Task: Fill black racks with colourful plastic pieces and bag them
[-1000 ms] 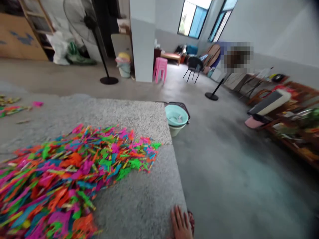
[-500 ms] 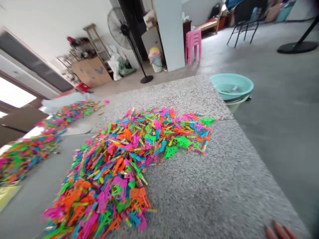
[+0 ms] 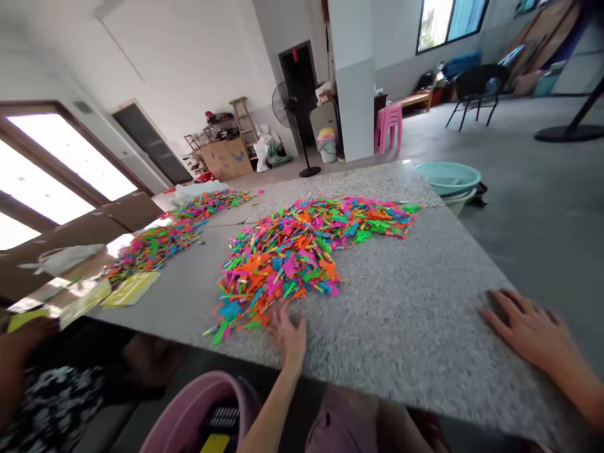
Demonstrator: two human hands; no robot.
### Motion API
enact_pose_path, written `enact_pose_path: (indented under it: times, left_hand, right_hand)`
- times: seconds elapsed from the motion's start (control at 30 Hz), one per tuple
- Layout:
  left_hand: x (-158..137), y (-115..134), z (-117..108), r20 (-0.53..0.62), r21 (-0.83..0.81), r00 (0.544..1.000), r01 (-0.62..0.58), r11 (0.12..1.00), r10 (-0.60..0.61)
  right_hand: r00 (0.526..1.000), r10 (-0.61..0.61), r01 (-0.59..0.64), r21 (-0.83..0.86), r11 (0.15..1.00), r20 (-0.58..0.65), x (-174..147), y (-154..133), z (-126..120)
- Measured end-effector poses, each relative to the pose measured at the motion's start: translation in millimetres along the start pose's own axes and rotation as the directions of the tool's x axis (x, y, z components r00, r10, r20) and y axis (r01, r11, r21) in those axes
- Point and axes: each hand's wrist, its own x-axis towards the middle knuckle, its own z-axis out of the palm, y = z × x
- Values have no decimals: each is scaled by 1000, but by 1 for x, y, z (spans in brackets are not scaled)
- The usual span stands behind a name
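A pull from the left hand (image 3: 287, 333) toward the body could drag coloured pieces (image 3: 297, 258) off the near edge of the stone table (image 3: 401, 327), where their pile's tip lies; blur hides whether its fingers grip any; the right hand (image 3: 526, 324) lies spread, holding nothing. I count two piles, one pink tub (image 3: 174, 415), one turquoise basin (image 3: 450, 189); pieces are too many to count

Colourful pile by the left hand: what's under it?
Speckled tabletop shows along the edges of the pile. Tabletop directly beneath and anything buried are covered by the pieces; the left hand hides part of the near edge.
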Motion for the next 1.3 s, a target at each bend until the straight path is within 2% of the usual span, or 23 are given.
enact_pose_path:
  times: [0.1,0.17,0.2,0.3,0.33,0.37,0.4,0.47,0.53,0.6,0.67,0.77,0.87,1.07,1.2,1.3]
  left_hand:
    - [-18,-19,-18,72,-92,971,-222,971,229]
    - [-16,-41,-38,56,-132,957,-277,952,286]
    - [-8,-54,-49,22,-137,961,-270,953,275]
    - [32,-95,-79,-147,-102,983,-127,987,111]
    - [48,-107,-85,-195,-87,980,-68,994,50]
    - [64,-116,-88,-222,-75,975,-24,997,7]
    - [80,-124,-88,-231,-64,973,6,998,-21]
    - [106,-132,-83,-207,-48,978,27,998,-37]
    - [125,-135,-72,-167,-41,985,25,999,-32]
    - [138,-135,-61,-142,-39,990,20,999,-25]
    - [145,-133,-53,-132,-39,991,9,999,-14]
    - [146,-123,-44,-109,-54,994,-27,998,21]
    - [136,-104,-36,-67,-104,995,-83,991,76]
    - [98,-43,-19,-2,-248,985,-170,954,175]
    - [62,1,-12,42,-313,974,-200,929,223]
    - [43,24,-9,90,-334,952,-247,909,292]
  right_hand:
    - [971,143,-177,-180,968,-190,-7,-14,5]
    - [937,157,-234,-226,946,-312,-15,-42,11]
    - [927,130,-223,-238,945,-353,-17,-65,15]
    - [964,-87,14,-278,960,-253,-9,-165,32]
    - [973,-191,148,-283,948,-131,-1,-207,40]
    - [954,-300,289,-260,921,0,11,-250,50]
    - [924,-376,383,-220,897,76,26,-293,61]
    - [880,-449,469,-138,872,156,63,-374,86]
    - [824,-519,542,-49,839,227,104,-441,114]
    - [765,-562,583,33,812,315,142,-492,144]
    - [750,-526,545,76,835,402,171,-524,174]
    - [761,-401,422,80,903,511,189,-538,206]
    - [790,-366,389,58,919,492,182,-520,214]
    - [865,-272,358,-138,923,422,157,-453,177]
    - [855,-252,380,-217,899,452,156,-401,146]
    - [845,-292,405,-182,896,448,154,-365,126]
